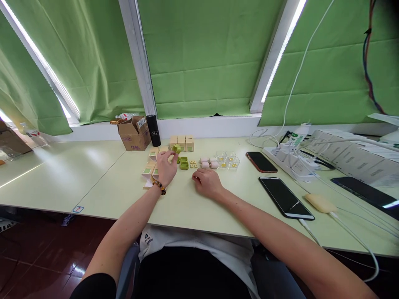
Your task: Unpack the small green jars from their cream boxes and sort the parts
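My left hand (167, 167), with a beaded bracelet on the wrist, pinches a small green square container (176, 148) above the table. Just below it, more green containers (184, 162) sit on the tabletop. Under the hand and to its left are small open cartons (149, 171) with green labels. My right hand (206, 182) rests on the table with curled fingers; whether anything is in them is hidden. Ahead of it lie tiny yellow pieces (193, 164), several pale pink rounded pieces (213, 164) and clear cups (231, 160) with yellow bottoms.
Small beige boxes (181, 143) stand at the back, near a black cylinder (153, 130) and an open cardboard box (134, 133). Phones (286, 197) lie at right, beside a power strip (289, 160), white cables and a row of white boxes (352, 160). The table's front edge runs below my forearms.
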Action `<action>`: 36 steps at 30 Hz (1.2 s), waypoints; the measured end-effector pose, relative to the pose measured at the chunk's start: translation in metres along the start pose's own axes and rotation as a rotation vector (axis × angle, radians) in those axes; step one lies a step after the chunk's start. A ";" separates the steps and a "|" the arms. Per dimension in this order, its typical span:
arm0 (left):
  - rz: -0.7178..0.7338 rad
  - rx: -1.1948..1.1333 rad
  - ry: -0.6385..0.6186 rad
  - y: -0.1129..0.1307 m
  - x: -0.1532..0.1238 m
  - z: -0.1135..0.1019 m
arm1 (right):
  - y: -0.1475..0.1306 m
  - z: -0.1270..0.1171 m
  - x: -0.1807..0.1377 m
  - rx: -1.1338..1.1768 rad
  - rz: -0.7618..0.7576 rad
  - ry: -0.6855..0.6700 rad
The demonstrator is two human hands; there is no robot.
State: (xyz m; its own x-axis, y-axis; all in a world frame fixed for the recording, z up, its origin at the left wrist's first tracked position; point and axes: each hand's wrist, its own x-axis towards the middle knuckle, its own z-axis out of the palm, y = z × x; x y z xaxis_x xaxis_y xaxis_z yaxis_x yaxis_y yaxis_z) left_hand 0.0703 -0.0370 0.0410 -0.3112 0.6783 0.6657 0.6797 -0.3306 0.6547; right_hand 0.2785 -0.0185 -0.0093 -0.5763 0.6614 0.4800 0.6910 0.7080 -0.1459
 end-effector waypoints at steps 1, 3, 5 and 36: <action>0.060 0.125 0.004 0.001 0.001 -0.004 | -0.001 0.001 -0.001 0.000 -0.010 -0.007; 0.151 0.326 -0.015 0.003 0.001 -0.010 | -0.002 0.001 -0.001 0.004 -0.017 -0.021; 0.211 0.484 -0.065 0.005 0.001 -0.014 | 0.000 0.001 0.001 0.010 -0.020 -0.039; 0.199 1.053 -0.562 -0.013 0.006 0.002 | -0.003 -0.003 0.004 -0.020 0.024 -0.147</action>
State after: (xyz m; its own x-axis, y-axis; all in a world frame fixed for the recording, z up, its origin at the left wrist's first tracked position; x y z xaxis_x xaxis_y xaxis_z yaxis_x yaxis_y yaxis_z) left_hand 0.0614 -0.0273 0.0354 0.0148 0.9533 0.3018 0.9719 0.0572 -0.2283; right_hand 0.2754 -0.0185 -0.0039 -0.6161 0.7084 0.3443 0.7133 0.6872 -0.1377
